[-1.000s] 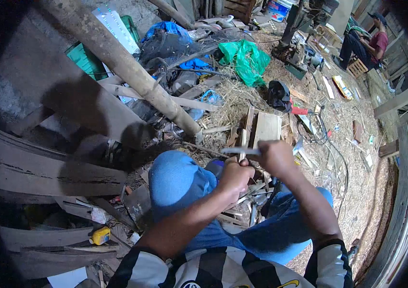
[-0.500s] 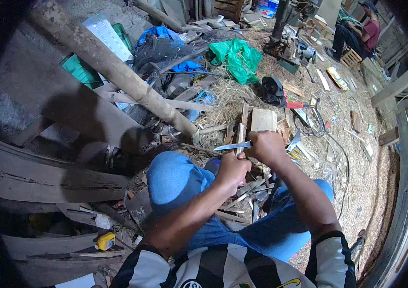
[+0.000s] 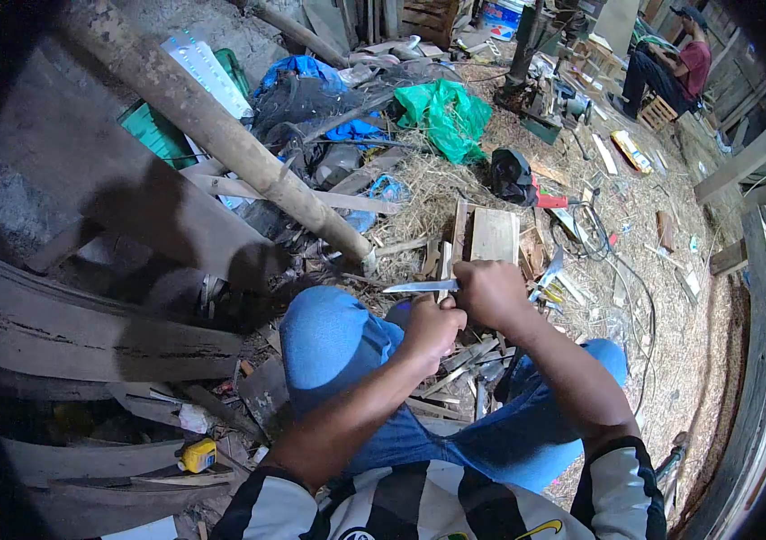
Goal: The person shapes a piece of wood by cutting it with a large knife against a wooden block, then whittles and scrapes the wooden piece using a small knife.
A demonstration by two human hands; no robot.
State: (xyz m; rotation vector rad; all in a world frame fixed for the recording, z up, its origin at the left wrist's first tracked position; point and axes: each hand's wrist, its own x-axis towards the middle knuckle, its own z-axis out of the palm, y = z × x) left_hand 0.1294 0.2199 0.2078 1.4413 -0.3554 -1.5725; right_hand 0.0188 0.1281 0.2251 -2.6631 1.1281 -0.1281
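Note:
My right hand [image 3: 495,294] is closed round the handle of a knife [image 3: 414,287], whose blade points left. The blade lies across a thin wooden stick [image 3: 444,259], just above my left hand [image 3: 435,326]. The fingers of my left hand are wrapped round the stick's lower end, and its upper end stands out past the blade. Beyond my hands is a wooden block [image 3: 495,236] with a flat, pale top. My fingers hide the knife's handle and the lower part of the stick.
A red and black power tool [image 3: 520,178] lies on the straw-strewn floor, its cable running right. A thick pole [image 3: 221,135] slants in from the left. A green plastic bag [image 3: 444,117] lies ahead. Another person [image 3: 671,67] sits at the far right. Wood scraps surround my legs.
The knife and my right hand have moved slightly toward me and to the left. The blade now crosses the stick lower, nearer my left hand.

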